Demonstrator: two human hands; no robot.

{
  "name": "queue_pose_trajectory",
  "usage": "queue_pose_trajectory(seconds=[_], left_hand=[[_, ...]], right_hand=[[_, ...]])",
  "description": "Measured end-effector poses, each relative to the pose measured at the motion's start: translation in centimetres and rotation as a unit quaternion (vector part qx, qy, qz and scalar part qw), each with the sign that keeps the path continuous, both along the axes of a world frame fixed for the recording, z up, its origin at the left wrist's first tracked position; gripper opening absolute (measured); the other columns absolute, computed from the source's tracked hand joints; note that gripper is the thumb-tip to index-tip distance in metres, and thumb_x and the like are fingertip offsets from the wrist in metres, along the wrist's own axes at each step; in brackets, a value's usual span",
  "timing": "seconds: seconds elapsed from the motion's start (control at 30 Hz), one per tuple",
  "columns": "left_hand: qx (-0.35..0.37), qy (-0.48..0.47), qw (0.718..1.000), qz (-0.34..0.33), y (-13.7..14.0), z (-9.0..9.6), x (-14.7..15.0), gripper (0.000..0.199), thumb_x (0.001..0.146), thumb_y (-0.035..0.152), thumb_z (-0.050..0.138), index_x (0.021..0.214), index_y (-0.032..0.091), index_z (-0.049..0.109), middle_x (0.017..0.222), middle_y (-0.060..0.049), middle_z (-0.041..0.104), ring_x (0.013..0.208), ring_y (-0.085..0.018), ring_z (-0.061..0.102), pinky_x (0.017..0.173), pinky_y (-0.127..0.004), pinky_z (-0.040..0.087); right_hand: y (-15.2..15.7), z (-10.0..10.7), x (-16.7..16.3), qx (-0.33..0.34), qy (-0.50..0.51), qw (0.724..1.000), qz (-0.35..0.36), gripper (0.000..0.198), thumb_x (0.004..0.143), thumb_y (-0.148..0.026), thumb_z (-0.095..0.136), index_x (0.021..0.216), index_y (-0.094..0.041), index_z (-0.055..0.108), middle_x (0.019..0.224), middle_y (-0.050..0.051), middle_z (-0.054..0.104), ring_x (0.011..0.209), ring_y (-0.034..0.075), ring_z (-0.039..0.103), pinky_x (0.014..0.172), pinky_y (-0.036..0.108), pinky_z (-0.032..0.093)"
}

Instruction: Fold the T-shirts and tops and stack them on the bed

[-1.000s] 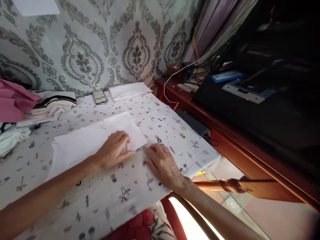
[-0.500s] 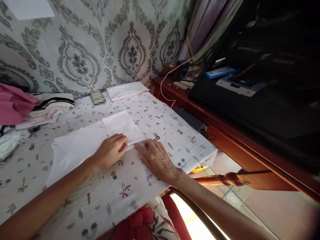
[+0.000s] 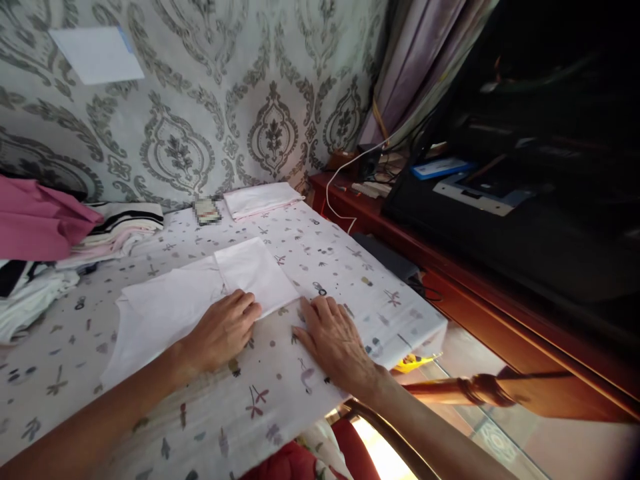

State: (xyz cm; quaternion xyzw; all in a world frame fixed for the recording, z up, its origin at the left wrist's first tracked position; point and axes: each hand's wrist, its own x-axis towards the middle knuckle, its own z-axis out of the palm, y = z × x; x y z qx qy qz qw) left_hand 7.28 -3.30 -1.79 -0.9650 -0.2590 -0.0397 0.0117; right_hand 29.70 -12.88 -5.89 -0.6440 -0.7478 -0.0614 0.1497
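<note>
A white garment (image 3: pixel 167 303) lies partly folded on a table covered with a patterned white cloth (image 3: pixel 280 353). Its right end is turned over into a flat, square flap (image 3: pixel 253 273). My left hand (image 3: pixel 227 330) rests on the near edge of the garment at that flap, fingers curled closed over the fabric; the fingertips are partly hidden. Beside the flap's right corner, my right hand (image 3: pixel 333 340) lies palm down with its thumb apart from the fingers. Its index fingertip is at the corner, and nothing is in its grasp.
A folded white cloth with a pinkish edge (image 3: pixel 265 201) sits near the wall. Clothes are piled at the left, with a pink garment (image 3: pixel 45 220) on top. A dark red cabinet (image 3: pixel 470 320) carries a large black screen (image 3: pixel 550 133) on the right; a white cable (image 3: pixel 327 190) hangs there.
My right hand has slid rightward along the flap's near edge to its corner, apart from my left hand. My left hand stays on the edge. The camera view has shifted slightly.
</note>
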Motion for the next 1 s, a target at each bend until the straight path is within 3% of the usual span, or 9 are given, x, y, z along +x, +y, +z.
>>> queue_pose_trajectory(seconds=[0.07, 0.13, 0.2, 0.3, 0.4, 0.47, 0.6, 0.8, 1.0], left_hand=[[-0.073, -0.020, 0.997, 0.006, 0.8, 0.9, -0.2, 0.006, 0.089, 0.020, 0.054, 0.087, 0.022, 0.059, 0.095, -0.006, 0.065, 0.090, -0.023, 0.060, 0.074, -0.034, 0.050], [-0.166, -0.055, 0.984, 0.020, 2.8, 1.8, -0.1, 0.012, 0.093, 0.031, 0.052, 0.090, 0.023, 0.060, 0.095, -0.004, 0.067, 0.087, -0.021, 0.062, 0.072, -0.031, 0.049], [-0.214, -0.108, 0.969, 0.064, 6.2, 2.4, 0.4, 0.017, 0.095, 0.033, 0.048, 0.094, 0.022, 0.061, 0.097, -0.004, 0.068, 0.086, -0.019, 0.063, 0.074, -0.029, 0.048], [-0.154, -0.135, 0.955, 0.214, 12.4, 2.2, 2.0, 0.015, 0.089, 0.022, 0.047, 0.087, 0.020, 0.062, 0.094, -0.004, 0.069, 0.089, -0.020, 0.063, 0.077, -0.028, 0.045], [-0.142, -0.118, 0.946, 0.266, 17.3, 1.3, 4.0, 0.014, 0.082, 0.016, 0.050, 0.076, 0.018, 0.061, 0.085, -0.006, 0.069, 0.082, -0.021, 0.062, 0.071, -0.028, 0.044], [-0.155, -0.110, 0.944, 0.268, 19.0, 0.6, 4.9, 0.011, 0.078, 0.018, 0.053, 0.069, 0.018, 0.060, 0.075, -0.004, 0.067, 0.075, -0.020, 0.061, 0.067, -0.027, 0.042], [-0.188, -0.108, 0.939, 0.268, 20.4, -0.6, 5.7, 0.002, 0.068, 0.020, 0.062, 0.068, 0.019, 0.061, 0.066, 0.001, 0.064, 0.068, -0.017, 0.057, 0.059, -0.023, 0.039], [-0.247, -0.123, 0.922, 0.270, 21.3, -1.1, 6.0, 0.007, 0.063, 0.019, 0.064, 0.069, 0.017, 0.062, 0.058, 0.004, 0.058, 0.058, -0.014, 0.053, 0.053, -0.022, 0.037], [-0.235, -0.138, 0.923, 0.272, 21.7, -0.9, 6.6, 0.006, 0.062, 0.016, 0.062, 0.067, 0.019, 0.060, 0.064, 0.002, 0.061, 0.064, -0.015, 0.054, 0.056, -0.023, 0.038]], right_hand=[[-0.1, 0.4, 0.4, 0.012, 0.015, 1.000, 0.008, 0.024, 0.098, -0.034, 0.051, 0.109, -0.016, 0.063, 0.101, 0.012, 0.061, 0.091, 0.027, 0.056, 0.082, 0.043, 0.049], [0.3, 1.0, 0.3, 0.029, 0.041, 0.998, 0.025, 0.023, 0.100, -0.028, 0.045, 0.098, -0.018, 0.066, 0.098, 0.011, 0.063, 0.089, 0.025, 0.058, 0.080, 0.041, 0.050], [1.3, 1.7, -0.8, 0.043, 0.057, 0.995, 0.063, 0.025, 0.100, -0.024, 0.044, 0.102, -0.017, 0.068, 0.106, 0.013, 0.066, 0.097, 0.026, 0.061, 0.086, 0.042, 0.050], [3.7, 2.4, -4.0, 0.023, 0.044, 0.984, 0.173, 0.037, 0.099, -0.031, 0.050, 0.129, -0.012, 0.061, 0.139, 0.018, 0.057, 0.127, 0.030, 0.053, 0.106, 0.046, 0.044], [6.3, 2.1, -7.3, -0.032, 0.028, 0.965, 0.259, 0.061, 0.099, -0.046, 0.049, 0.146, -0.007, 0.046, 0.157, 0.020, 0.037, 0.147, 0.028, 0.031, 0.120, 0.048, 0.029], [7.4, 1.6, -8.7, -0.070, 0.034, 0.957, 0.280, 0.069, 0.099, -0.053, 0.046, 0.150, -0.006, 0.040, 0.160, 0.020, 0.031, 0.151, 0.027, 0.022, 0.123, 0.048, 0.023], [7.9, 0.9, -9.2, -0.100, 0.057, 0.949, 0.292, 0.071, 0.100, -0.055, 0.044, 0.150, -0.004, 0.039, 0.160, 0.022, 0.028, 0.152, 0.029, 0.018, 0.124, 0.049, 0.019], [7.6, 1.1, -8.9, -0.107, 0.074, 0.947, 0.292, 0.068, 0.101, -0.053, 0.041, 0.149, -0.004, 0.040, 0.161, 0.021, 0.028, 0.152, 0.029, 0.017, 0.125, 0.049, 0.016], [7.8, 0.6, -9.0, -0.095, 0.070, 0.949, 0.291, 0.069, 0.100, -0.053, 0.044, 0.150, -0.005, 0.039, 0.161, 0.020, 0.027, 0.153, 0.029, 0.016, 0.125, 0.050, 0.018]])
